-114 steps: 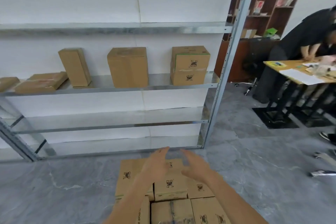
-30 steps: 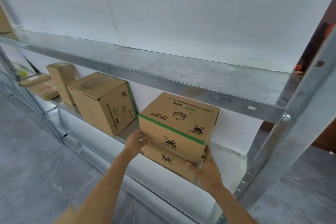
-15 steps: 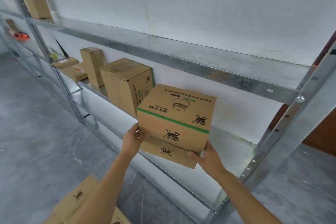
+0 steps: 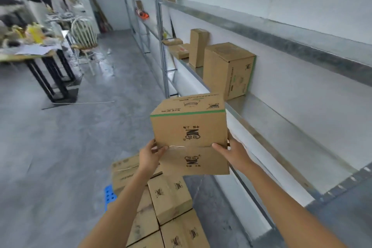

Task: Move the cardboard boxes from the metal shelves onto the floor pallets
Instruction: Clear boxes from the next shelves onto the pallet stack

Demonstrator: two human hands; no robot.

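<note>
A person is carrying two stacked cardboard boxes away from a metal shelf (image 4: 267, 119), seen from a camera on their head. The left hand (image 4: 150, 155) is gripping the left side of the stack, thumb pressed on the front where the two boxes meet. The right hand (image 4: 231, 154) is gripping the right side at the same seam, fingers wrapped around the edge. Between the hands, the upper box (image 4: 189, 125) with a green stripe is sitting on a flatter lower box (image 4: 194, 162).

Half a second ago the stack was just lifting off the shelf edge, still above its surface. Now it is hanging clear in the air, with the shelf off to the right of the right hand. This suggests the pickup is finished and the carry is under way.

The view has also swung left since then. Just below the hands, a pile of boxes (image 4: 171, 203) is resting on a blue pallet (image 4: 109, 197), probably the drop spot. Beyond the right hand, a taller box (image 4: 227, 70) and smaller ones are waiting on the shelf.
</note>
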